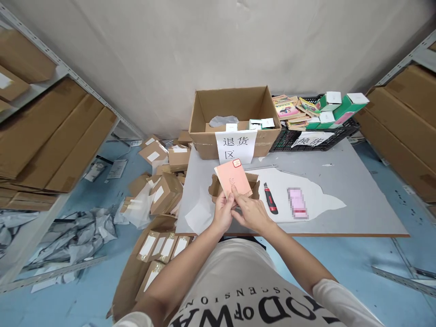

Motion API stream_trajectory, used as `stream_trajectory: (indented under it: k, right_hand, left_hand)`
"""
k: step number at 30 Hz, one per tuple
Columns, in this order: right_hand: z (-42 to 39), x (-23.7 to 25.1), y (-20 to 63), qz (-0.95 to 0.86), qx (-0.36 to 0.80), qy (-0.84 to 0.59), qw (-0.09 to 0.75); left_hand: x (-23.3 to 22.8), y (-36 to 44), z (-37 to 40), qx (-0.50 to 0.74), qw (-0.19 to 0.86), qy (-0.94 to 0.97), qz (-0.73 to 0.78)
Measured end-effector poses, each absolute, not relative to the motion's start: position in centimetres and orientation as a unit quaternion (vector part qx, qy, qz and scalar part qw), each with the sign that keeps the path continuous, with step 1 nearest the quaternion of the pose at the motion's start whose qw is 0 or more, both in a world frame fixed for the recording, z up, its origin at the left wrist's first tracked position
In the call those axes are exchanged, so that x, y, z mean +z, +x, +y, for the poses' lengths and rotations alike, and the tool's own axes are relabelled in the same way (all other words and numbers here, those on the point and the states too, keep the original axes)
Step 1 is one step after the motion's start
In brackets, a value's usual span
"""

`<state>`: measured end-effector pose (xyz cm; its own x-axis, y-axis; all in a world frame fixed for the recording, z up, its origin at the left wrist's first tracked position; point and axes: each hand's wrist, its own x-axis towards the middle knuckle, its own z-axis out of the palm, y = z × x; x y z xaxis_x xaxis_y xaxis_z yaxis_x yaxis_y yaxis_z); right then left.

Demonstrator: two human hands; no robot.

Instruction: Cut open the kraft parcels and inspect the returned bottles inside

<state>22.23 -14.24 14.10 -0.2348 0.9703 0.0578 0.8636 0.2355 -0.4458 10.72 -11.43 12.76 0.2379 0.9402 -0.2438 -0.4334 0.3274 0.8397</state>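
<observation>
As hands [251, 212] hold pink booklet [232, 176], long axis points away, leaning left.

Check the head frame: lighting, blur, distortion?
Head view: soft light, wall darker toward the upper right corner; head view: wide-angle stretch, left cartons and right cartons slanting; head view: card fairly crisp, its small print too small to read; head view: pink item pixelated, detail lost.

The booklet [234, 178] is salmon pink with a red-outlined label [236, 163]; the cutter [271, 200] red and black; the bench [361, 195] grey, brown-edged; the crate [286, 144] black; the floor [340, 259] light blue; the shirt [235, 268] pale, black-lettered.
</observation>
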Motion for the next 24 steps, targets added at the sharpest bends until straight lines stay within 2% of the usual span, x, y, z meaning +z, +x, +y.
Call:
stream_trajectory:
  k: [3, 7, 10, 13, 15, 24]
  right_hand:
    - [-14.7, 13.7, 22.7, -0.750, 0.181, -0.591, 0.235]
    - [-14.9, 12.1, 24.0, -0.589, 0.203, -0.665, 0.411]
    - [-14.6, 11.3, 24.1, -0.471, 0.376, -0.618, 0.504]
    - [-14.4, 11.2, 23.3, -0.366, 0.567, -0.498, 0.545]
    - [-14.3, 11.2, 22.6, -0.313, 0.615, -0.456, 0.562]
    - [-13.8, 10.3, 22.9, -0.263, 0.606, -0.436, 0.611]
  left_hand:
    - [12.8, 10.0, -10.8, 0.488, 0.730, 0.282, 0.387]
    - [12.6, 8.8, -10.1, 0.475, 0.776, 0.243, 0.336]
    - [12.3, 8.3, -10.1, 0.456, 0.793, 0.231, 0.332]
    - [11.9, 8.3, -10.3, 0.438, 0.797, 0.238, 0.341]
    - [11.8, 8.4, -10.4, 0.423, 0.802, 0.245, 0.343]
    - [11.1, 7.5, -9.0, 0.434, 0.783, 0.287, 0.340]
